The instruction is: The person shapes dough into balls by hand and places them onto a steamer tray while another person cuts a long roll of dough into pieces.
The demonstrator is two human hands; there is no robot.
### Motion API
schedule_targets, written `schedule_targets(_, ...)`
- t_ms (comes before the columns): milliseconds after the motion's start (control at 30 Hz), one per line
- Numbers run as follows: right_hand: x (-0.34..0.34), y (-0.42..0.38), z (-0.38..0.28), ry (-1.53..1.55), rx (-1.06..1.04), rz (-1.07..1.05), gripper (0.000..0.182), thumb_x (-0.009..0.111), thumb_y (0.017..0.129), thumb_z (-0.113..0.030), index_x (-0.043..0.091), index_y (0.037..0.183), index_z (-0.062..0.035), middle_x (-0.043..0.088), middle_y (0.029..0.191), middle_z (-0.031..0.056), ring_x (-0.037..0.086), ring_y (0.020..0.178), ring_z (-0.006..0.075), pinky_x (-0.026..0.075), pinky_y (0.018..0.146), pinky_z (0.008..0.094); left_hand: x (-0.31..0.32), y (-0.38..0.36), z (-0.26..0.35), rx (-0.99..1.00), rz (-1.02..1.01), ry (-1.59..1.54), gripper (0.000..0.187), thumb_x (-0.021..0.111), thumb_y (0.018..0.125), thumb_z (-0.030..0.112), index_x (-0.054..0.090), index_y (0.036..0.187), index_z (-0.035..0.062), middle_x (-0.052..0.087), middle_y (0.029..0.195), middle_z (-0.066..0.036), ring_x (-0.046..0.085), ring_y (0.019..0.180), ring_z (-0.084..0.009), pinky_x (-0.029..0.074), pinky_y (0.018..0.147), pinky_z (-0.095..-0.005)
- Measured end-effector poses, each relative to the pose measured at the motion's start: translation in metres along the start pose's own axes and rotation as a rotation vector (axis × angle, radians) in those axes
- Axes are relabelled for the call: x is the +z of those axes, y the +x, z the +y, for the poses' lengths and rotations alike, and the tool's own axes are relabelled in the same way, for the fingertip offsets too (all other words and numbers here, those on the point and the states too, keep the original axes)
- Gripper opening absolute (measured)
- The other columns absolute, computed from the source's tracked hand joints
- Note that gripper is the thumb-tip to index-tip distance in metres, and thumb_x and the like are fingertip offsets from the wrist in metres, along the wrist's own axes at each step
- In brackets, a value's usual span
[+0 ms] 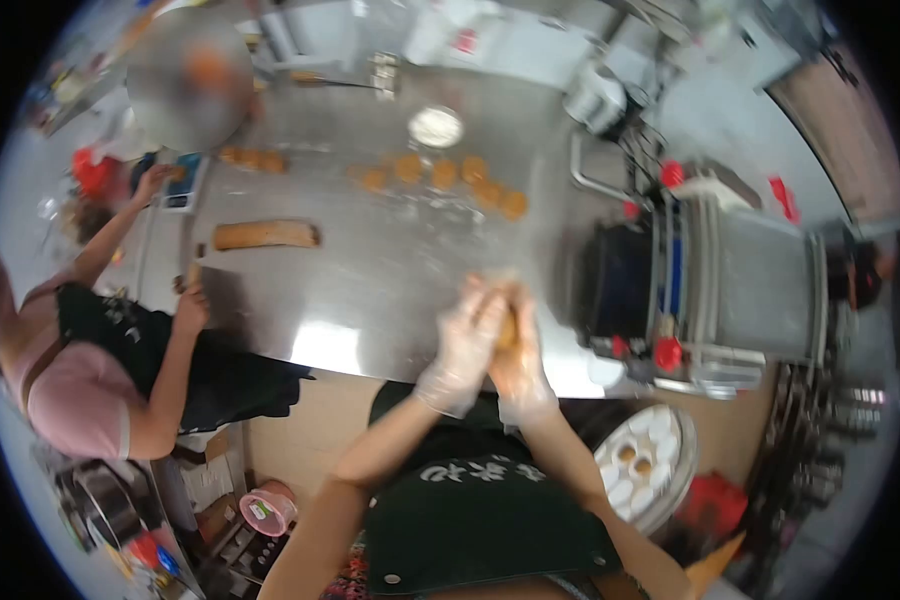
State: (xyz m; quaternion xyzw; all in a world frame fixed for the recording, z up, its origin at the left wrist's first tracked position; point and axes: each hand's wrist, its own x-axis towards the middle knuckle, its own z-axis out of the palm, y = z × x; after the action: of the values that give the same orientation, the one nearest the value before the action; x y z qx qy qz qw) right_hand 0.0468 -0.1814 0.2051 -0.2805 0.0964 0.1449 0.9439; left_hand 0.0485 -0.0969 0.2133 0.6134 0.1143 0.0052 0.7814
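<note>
My left hand (467, 338) and my right hand (523, 362), both in clear plastic gloves, are pressed together over the near part of the steel table (370, 300). Between the palms a brownish-yellow lump of dough (508, 330) shows in part; the fingers are closed round it and blurred. Beyond the hands, several similar dough lumps (445, 174) lie in a loose row. A bowl of white powder (436, 127) stands behind that row.
At left a co-worker (90, 370) holds a knife-like tool near a dough log (266, 235) and reaches toward a scale (182, 182). A metal machine (740, 280) borders the table at right. Below it sits a round tray (682, 478) with white cups, two holding brown pieces.
</note>
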Motion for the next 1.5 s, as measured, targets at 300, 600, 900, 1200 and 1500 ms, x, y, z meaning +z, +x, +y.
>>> schedule_targets(300,-0.009,0.011,-0.018,-0.028,0.429,-0.292,0.068,0.042,0.106,-0.049,0.026,0.158,-0.0084,0.031,0.158,0.0223,0.03,0.146,0.0414,0.029,0.121,0.052,-0.028,-0.003,0.008,0.4,-0.241,0.433,0.071,0.074,0.083,0.022,0.049,0.149,0.0103,0.037,0.158,-0.023,0.029,0.15,-0.0354,0.025,0.12,-0.0468)
schedule_targets(600,0.005,0.03,0.033,-0.013,0.366,-0.397,0.059,0.037,0.109,-0.04,0.024,0.16,-0.0127,0.027,0.164,0.0142,0.023,0.151,0.036,0.017,0.125,0.0503,-0.05,-0.017,0.009,0.386,0.167,0.573,0.069,0.069,0.085,0.013,0.045,0.15,0.0082,0.04,0.152,-0.023,0.03,0.148,-0.035,0.025,0.118,-0.0417)
schedule_targets(900,0.01,0.031,0.037,-0.056,0.453,-0.476,0.066,0.037,0.107,-0.05,0.024,0.159,-0.0111,0.03,0.162,0.0121,0.028,0.149,0.0303,0.023,0.124,0.0485,-0.056,-0.023,0.005,0.139,0.145,-0.083,0.072,0.074,0.083,0.015,0.048,0.15,0.0132,0.047,0.151,-0.02,0.036,0.145,-0.035,0.031,0.116,-0.0408)
schedule_targets(1200,0.018,0.04,0.01,-0.03,0.611,-0.451,0.057,0.041,0.109,-0.04,0.031,0.157,-0.0113,0.038,0.158,0.0113,0.037,0.143,0.0296,0.029,0.12,0.0465,-0.068,-0.023,0.056,0.48,0.036,0.798,0.053,0.063,0.097,0.014,0.051,0.149,0.016,0.047,0.153,-0.016,0.047,0.14,-0.0254,0.037,0.113,-0.0356)
schedule_targets(1500,0.02,0.016,0.021,-0.126,0.167,-0.348,0.061,0.045,0.107,-0.042,0.027,0.158,-0.0135,0.035,0.159,0.0154,0.037,0.143,0.0338,0.029,0.121,0.0507,-0.043,-0.007,0.034,0.331,0.005,0.271,0.062,0.068,0.092,0.02,0.048,0.15,0.0135,0.037,0.159,-0.019,0.028,0.151,-0.037,0.021,0.122,-0.0452)
